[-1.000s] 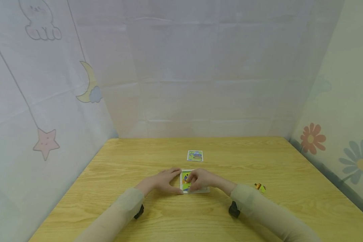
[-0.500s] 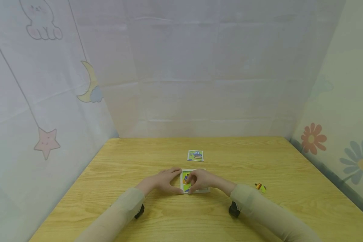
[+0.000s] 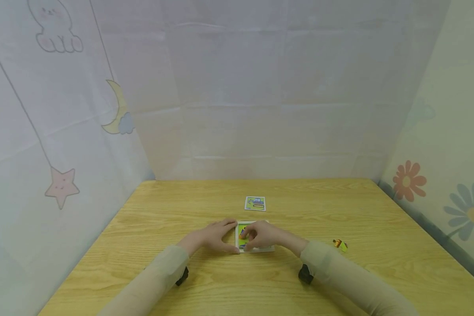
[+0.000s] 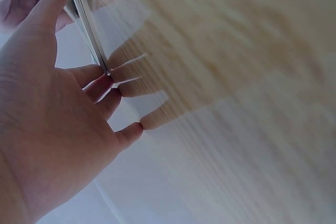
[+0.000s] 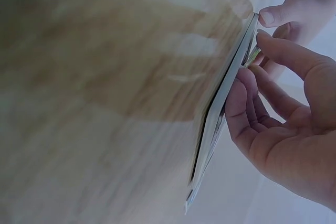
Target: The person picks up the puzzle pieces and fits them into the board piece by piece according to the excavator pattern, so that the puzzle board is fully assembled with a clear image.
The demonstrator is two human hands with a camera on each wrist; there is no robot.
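A white-rimmed picture puzzle tray (image 3: 263, 249) lies flat on the wooden table. Green, blue and orange picture parts show inside its left half; my right hand covers much of the rest. My left hand (image 3: 218, 237) rests against the left side, thumb at the near corner and fingertips at the far one. In the left wrist view, those fingers reach out fairly straight to the tray's edge (image 4: 90, 30). Over the tray, my right hand (image 3: 262, 235) pinches a thin puzzle piece (image 5: 253, 55) between thumb and fingers, its green edge visible in the right wrist view.
Behind the tray lies a square picture card (image 3: 255, 203) with a blue vehicle on green. Some loose puzzle pieces (image 3: 340, 245), orange and green, sit to the right beyond my right sleeve. Printed cloth walls bound the table (image 3: 174, 197) at the back and sides.
The fingers of my right hand shift slightly over the tray, with the thumb moving a little left. My left hand, the card and the loose pieces stay put.
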